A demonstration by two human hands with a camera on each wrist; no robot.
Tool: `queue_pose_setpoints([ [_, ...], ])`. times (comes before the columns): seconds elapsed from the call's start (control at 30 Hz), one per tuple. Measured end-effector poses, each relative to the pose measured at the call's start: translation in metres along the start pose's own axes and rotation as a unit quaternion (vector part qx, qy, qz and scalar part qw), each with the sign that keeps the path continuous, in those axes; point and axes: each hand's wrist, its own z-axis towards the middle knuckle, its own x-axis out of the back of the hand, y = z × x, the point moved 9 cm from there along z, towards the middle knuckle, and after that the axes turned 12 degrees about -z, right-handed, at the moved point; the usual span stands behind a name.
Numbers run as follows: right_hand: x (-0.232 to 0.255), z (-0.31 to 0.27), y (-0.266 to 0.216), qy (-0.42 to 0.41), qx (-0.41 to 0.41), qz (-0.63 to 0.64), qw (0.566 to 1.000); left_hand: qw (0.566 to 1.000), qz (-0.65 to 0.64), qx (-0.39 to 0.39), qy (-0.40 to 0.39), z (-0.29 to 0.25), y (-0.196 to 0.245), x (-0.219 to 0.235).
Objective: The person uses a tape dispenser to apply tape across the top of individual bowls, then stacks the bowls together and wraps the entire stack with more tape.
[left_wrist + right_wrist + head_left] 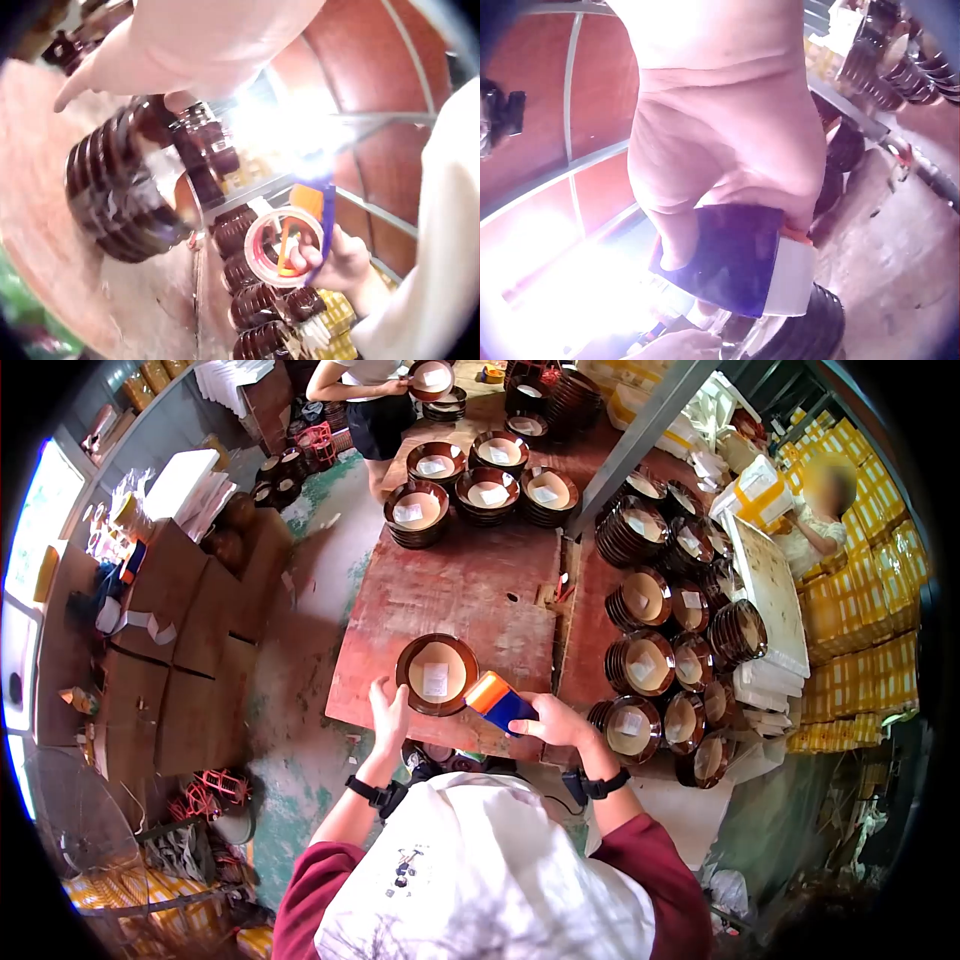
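- Your right hand (556,722) gripped a tape dispenser (508,706), with fingers and thumb curled round its blue body and the orange end pointing toward your left hand (388,712).
- A clear roll of tape (256,251) sat in the dispenser, just ahead of your right fingers.
- Your left hand was held wide, its fingers spread and gripping nothing; whether its fingertips touched the bowls, you could not tell.
- Between your two hands stood the upright stack of bowls (458,668), dark glossy brown outside and pale inside, just beside your left fingers and near the dispenser.
- A white paper slip (435,680) lay inside the top bowl.
- Under the stack and beyond your hands stretched the red-brown table (455,595).
- Farther ahead of both hands, five more bowl stacks (487,495) stood grouped, slips in their top bowls.
- To the right of your right hand ran rows of stacked bowls (640,665), some of them tilted.
- Well beyond your left hand, another person (375,410) held a bowl (432,378).
- Well to the left of your left hand stood brown boxes (180,620).
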Motion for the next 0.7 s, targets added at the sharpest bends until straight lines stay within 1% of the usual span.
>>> queue_pose_setpoints([
  [0.07, -0.003, 0.011, -0.021, -0.022, 0.039, 0.0, 0.999, 0.989, 0.031, -0.121, -0.075, -0.022, 0.071, -0.008],
  [0.1, -0.005, 0.015, -0.039, -0.041, 0.04, -0.014, 0.998, 0.984, -0.013, -0.047, -0.173, -0.028, 0.082, -0.021],
  [0.17, -0.011, 0.023, -0.06, -0.068, 0.042, -0.047, 0.996, 0.961, -0.098, 0.049, -0.254, -0.049, 0.112, -0.036],
  [0.2, -0.015, 0.027, -0.068, -0.082, 0.043, -0.065, 0.994, 0.941, -0.142, 0.095, -0.293, -0.06, 0.121, -0.043],
  [0.3, -0.029, 0.036, -0.09, -0.106, 0.069, -0.096, 0.987, 0.929, -0.159, 0.11, -0.317, -0.07, 0.138, -0.04],
  [0.4, -0.043, 0.045, -0.093, -0.119, 0.055, -0.117, 0.984, 0.945, -0.106, 0.025, -0.307, -0.063, 0.144, -0.022],
  [0.43, -0.045, 0.048, -0.098, -0.118, 0.054, -0.12, 0.984, 0.946, -0.135, 0.019, -0.294, -0.061, 0.147, -0.017],
  [0.53, -0.054, 0.054, -0.108, -0.118, 0.054, -0.121, 0.984, 0.95, -0.104, 0.015, -0.293, -0.053, 0.129, -0.004],
  [0.6, -0.06, 0.061, -0.104, -0.126, 0.055, -0.111, 0.984, 0.957, -0.116, 0.005, -0.267, -0.041, 0.124, 0.006],
  [0.7, -0.069, 0.073, -0.091, -0.156, 0.018, -0.084, 0.984, 0.968, -0.103, 0.008, -0.228, -0.023, 0.121, 0.018],
])
